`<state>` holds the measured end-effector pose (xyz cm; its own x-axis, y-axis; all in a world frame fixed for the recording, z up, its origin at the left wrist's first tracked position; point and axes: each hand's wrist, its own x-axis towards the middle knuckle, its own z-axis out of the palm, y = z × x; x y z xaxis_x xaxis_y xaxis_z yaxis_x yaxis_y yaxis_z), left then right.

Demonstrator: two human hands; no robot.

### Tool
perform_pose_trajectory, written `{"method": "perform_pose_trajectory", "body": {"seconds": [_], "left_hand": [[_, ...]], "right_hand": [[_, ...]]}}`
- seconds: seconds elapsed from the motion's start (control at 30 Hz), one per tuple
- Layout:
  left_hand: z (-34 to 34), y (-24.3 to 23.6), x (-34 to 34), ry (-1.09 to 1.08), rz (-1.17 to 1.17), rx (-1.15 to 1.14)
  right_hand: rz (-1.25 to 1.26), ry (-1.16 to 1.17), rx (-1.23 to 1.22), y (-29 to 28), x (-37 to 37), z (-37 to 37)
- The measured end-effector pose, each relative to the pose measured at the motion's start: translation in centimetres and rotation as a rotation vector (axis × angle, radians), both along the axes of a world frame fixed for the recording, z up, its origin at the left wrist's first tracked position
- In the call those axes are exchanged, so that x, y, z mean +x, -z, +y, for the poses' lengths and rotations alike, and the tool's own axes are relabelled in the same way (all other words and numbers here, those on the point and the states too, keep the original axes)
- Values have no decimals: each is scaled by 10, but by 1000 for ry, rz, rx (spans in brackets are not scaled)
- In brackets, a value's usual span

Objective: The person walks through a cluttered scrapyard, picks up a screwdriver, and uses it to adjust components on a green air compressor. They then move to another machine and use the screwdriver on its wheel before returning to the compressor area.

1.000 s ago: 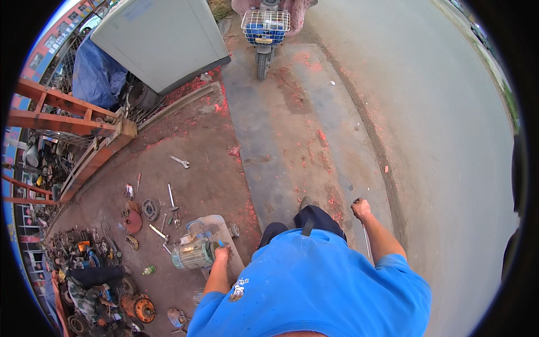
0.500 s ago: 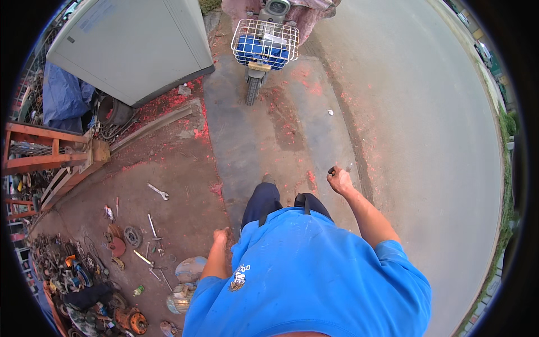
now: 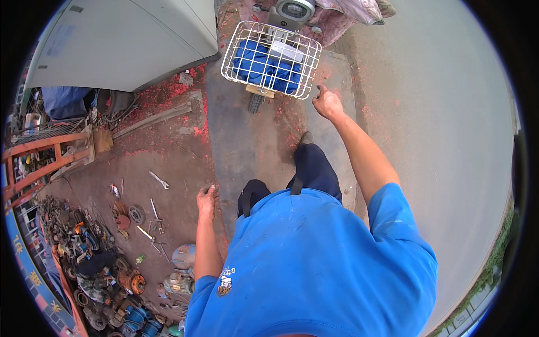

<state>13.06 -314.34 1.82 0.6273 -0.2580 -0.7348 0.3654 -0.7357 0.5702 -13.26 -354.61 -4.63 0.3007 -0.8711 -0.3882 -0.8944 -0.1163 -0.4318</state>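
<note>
My right hand (image 3: 328,104) is raised just right of a white wire basket (image 3: 310,84) on the front of a two-wheeled scooter (image 3: 292,22), close to its rim. Its fingers are curled, with something small and dark at their tips that I cannot make out. In the basket lie a blue cloth or bag (image 3: 252,60) and a white box (image 3: 286,51). My left hand (image 3: 207,200) hangs by my left thigh above the brown ground, fingers loosely bent and a little apart, holding nothing visible. The scooter's front wheel (image 3: 255,103) shows below the basket.
A large grey cabinet (image 3: 129,45) stands at the far left. An orange metal frame (image 3: 48,154) lies below it. On the ground to the left are a wrench (image 3: 159,180), a hammer (image 3: 154,209) and heaped machine parts (image 3: 84,241). Grey road (image 3: 443,140) runs along the right.
I have stepped forward, and the scooter and basket appear nearer. My right hand has moved up beside the basket. My left hand has swung forward, and my right foot now shows ahead.
</note>
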Motion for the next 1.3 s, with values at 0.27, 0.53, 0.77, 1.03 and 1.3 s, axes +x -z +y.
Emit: {"method": "perform_pose_trajectory", "body": {"seconds": [0.27,0.53,0.77,1.03,1.3], "left_hand": [[-101,-18,-40,399,-251,103],[-332,35,-27,1223,-862,-314],[-510,105,-39,1550,-633,-224],[-510,154,-41,1764,-1163,-132],[-500,151,-39,1728,-1357,-159]], "right_hand": [[131,-408,343,13,51,-91],[-24,-323,637,-118,41,-171],[-145,-112,755,-139,24,-225],[-209,-110,812,-138,26,-237],[-263,-205,779,-137,26,-243]]}}
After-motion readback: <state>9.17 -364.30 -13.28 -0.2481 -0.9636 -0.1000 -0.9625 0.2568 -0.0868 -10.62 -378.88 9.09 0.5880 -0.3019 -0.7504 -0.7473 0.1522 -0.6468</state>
